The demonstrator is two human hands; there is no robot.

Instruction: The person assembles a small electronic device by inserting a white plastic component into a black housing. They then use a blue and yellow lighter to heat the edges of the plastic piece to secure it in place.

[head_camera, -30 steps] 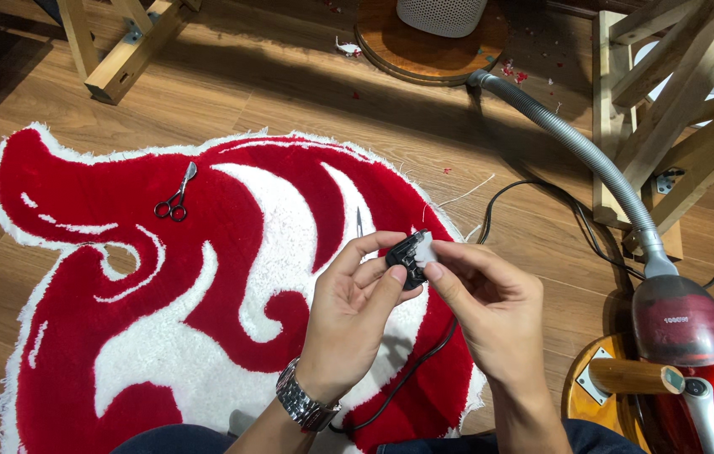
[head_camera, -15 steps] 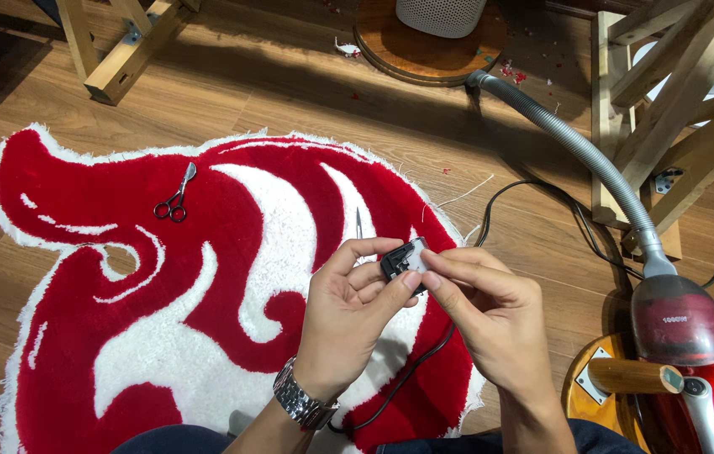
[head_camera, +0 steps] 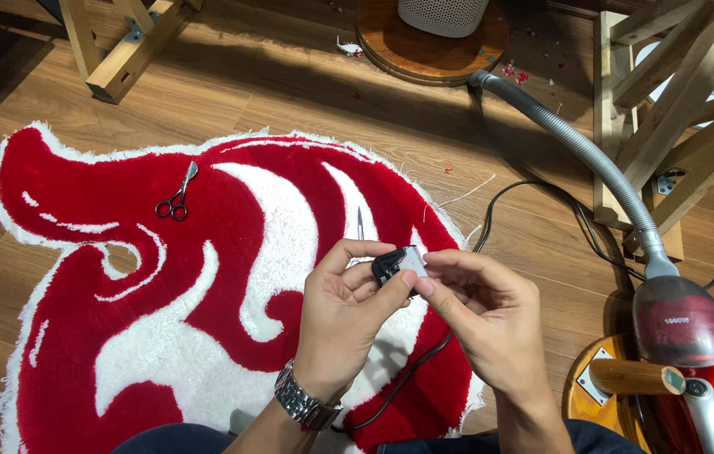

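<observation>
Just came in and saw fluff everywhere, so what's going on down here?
A person sits over a red and white tufted rug on the wooden floor, both hands raised above it. The left hand and right hand together pinch a small black clipper head with a pale toothed blade. Scissors lie on the rug; a red vacuum cleaner stands to the right.

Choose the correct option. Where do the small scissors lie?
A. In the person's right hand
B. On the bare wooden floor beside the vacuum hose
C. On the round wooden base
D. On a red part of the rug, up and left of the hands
D: the scissors rest on the red pile of the rug, away from both hands.
</observation>
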